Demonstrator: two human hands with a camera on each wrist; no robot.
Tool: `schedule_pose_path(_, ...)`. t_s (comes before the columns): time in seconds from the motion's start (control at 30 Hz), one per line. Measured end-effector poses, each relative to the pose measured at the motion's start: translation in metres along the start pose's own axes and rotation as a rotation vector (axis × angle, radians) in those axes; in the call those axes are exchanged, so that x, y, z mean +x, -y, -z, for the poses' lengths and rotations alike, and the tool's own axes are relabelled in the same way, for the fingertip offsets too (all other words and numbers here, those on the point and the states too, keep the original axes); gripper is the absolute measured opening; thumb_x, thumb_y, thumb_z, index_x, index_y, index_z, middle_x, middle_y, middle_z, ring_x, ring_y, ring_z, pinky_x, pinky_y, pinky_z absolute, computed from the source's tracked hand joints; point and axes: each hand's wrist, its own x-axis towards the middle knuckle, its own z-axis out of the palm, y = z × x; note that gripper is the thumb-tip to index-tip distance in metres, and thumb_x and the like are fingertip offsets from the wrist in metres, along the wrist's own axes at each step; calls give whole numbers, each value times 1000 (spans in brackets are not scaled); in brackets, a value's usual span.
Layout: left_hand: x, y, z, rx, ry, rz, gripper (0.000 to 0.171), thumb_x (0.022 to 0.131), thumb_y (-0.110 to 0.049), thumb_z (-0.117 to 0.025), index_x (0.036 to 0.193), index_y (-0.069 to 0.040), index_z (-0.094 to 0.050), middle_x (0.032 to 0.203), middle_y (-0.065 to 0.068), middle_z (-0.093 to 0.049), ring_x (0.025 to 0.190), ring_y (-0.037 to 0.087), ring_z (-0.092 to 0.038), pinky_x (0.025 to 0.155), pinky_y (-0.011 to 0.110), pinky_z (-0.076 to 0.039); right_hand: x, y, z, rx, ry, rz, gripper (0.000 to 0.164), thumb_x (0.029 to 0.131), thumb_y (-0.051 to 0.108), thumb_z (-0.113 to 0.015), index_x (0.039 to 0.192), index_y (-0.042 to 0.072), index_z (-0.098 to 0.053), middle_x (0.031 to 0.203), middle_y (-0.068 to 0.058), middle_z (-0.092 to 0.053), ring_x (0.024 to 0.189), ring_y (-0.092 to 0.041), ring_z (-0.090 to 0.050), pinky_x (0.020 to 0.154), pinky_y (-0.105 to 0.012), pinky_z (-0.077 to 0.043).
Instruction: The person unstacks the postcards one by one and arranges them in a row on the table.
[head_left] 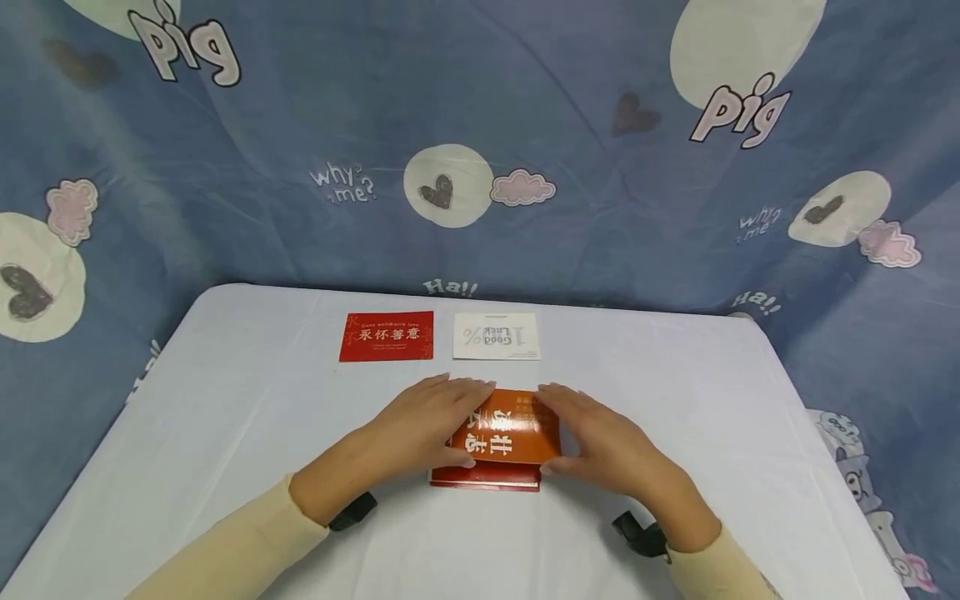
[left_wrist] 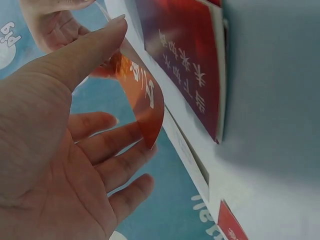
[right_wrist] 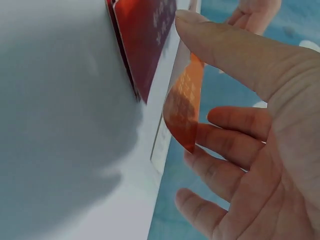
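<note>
An orange card (head_left: 517, 427) with white characters is held up between both hands, bowed along its length in the wrist views. My left hand (head_left: 423, 423) grips its left end, thumb at the near edge and fingers at the far edge. At the other end, my right hand (head_left: 609, 442) holds it the same way, thumb and fingers on opposite edges. Beneath the card lies a small stack of red cards (head_left: 487, 477), partly covered by it in the head view. White characters show on the top red card (left_wrist: 185, 60) in the left wrist view.
Farther back on the white table (head_left: 247, 400) lie a red card (head_left: 386, 337) and, to its right, a white card (head_left: 497, 337) with grey print. A blue patterned cloth (head_left: 585, 242) hangs behind the table. Each wrist wears a black mount (head_left: 641, 535).
</note>
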Motion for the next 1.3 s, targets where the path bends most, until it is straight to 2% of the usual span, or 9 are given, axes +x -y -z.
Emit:
schedule_pose_path(0.27,18,0,1,23,12,-15,97,82,-44,-90,160,-12,-42,154,5,-54,143,25,-48,122,47,-32,-1,-11,7,-37,-10,-21,93,80,31,-94,157,8,-47,161,-9,-46,147,-30,-44,114,-51,-44)
schedule_pose_path(0.6,47,-3,-3,43,7,-37,98,83,-43,-88,163,-14,-38,158,5,-49,146,25,-44,121,45,-34,-2,-26,17,-85,-12,-65,93,82,31,-92,158,7,-45,163,-11,-42,149,-33,-41,111,-54,-46)
schedule_pose_path(0.8,59,-10,-3,67,-38,-81,97,84,-40,-87,163,-13,-36,158,6,-49,146,26,-44,121,44,-35,-2,-29,21,-135,-43,-53,98,78,32,-95,157,5,-45,161,-15,-45,150,-36,-38,118,-57,-37)
schedule_pose_path(0.97,67,-14,-3,75,-50,-84,97,84,-41,-87,163,-12,-37,158,6,-49,145,26,-45,122,43,-33,5,-32,23,-151,-60,-37,99,77,32,-95,157,4,-44,159,-15,-47,150,-34,-37,120,-60,-31)
schedule_pose_path(1.3,89,-17,-9,119,-42,-99,100,84,-48,-86,163,-10,-36,154,10,-52,142,26,-47,123,44,-31,14,-47,25,-144,-50,-51,93,76,26,-96,152,2,-48,151,-14,-54,138,-32,-51,117,-57,-39)
